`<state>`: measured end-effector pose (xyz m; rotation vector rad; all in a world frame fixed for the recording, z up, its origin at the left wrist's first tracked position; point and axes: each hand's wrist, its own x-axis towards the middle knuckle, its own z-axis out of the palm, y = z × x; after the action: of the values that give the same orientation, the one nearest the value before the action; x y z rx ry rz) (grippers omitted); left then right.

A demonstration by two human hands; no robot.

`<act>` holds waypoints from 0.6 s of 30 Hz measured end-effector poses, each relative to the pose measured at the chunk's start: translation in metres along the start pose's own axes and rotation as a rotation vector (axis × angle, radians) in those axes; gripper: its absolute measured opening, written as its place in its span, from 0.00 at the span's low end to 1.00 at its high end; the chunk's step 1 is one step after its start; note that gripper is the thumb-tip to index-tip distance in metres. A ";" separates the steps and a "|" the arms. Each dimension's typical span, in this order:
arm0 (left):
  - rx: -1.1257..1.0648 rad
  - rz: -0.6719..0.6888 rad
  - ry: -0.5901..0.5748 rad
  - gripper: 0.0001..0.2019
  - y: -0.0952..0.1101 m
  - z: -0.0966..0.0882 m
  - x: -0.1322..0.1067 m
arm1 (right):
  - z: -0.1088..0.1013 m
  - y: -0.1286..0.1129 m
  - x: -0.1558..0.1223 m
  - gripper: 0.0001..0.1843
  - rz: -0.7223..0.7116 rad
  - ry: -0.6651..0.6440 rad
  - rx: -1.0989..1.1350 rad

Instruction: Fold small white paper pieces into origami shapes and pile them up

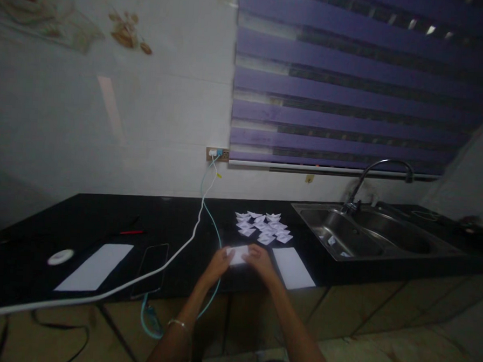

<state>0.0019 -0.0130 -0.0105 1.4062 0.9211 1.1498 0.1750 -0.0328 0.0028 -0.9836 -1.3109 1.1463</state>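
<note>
My left hand (pixel 217 264) and my right hand (pixel 260 262) meet at the front edge of a black countertop (pixel 174 220). Both pinch a small white piece of paper (pixel 239 254) between them, fingers curled on it. Just behind the hands lies a cluster of several small folded white paper shapes (pixel 263 226). A flat white sheet (pixel 292 267) lies right of my right hand. A thin bracelet sits on my left wrist.
A steel sink (pixel 364 236) with a curved tap (pixel 381 175) is at the right. A phone (pixel 151 267), another white sheet (pixel 95 266), a white round object (pixel 60 257) and a red pen (pixel 131 232) lie at the left. White and teal cables (pixel 201 211) run from a wall socket (pixel 217 154).
</note>
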 end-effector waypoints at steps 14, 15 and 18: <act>0.073 0.035 -0.123 0.21 0.006 0.001 -0.006 | 0.001 0.001 0.002 0.14 -0.084 -0.043 -0.154; 0.093 0.040 -0.137 0.20 0.007 0.001 -0.007 | 0.001 0.002 0.002 0.13 -0.099 -0.045 -0.199; 0.134 0.053 -0.169 0.19 0.010 0.002 -0.009 | 0.000 0.004 0.002 0.12 -0.141 -0.044 -0.276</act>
<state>0.0011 -0.0233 -0.0020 1.6189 0.8581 1.0056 0.1750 -0.0295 -0.0008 -1.0501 -1.5776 0.8994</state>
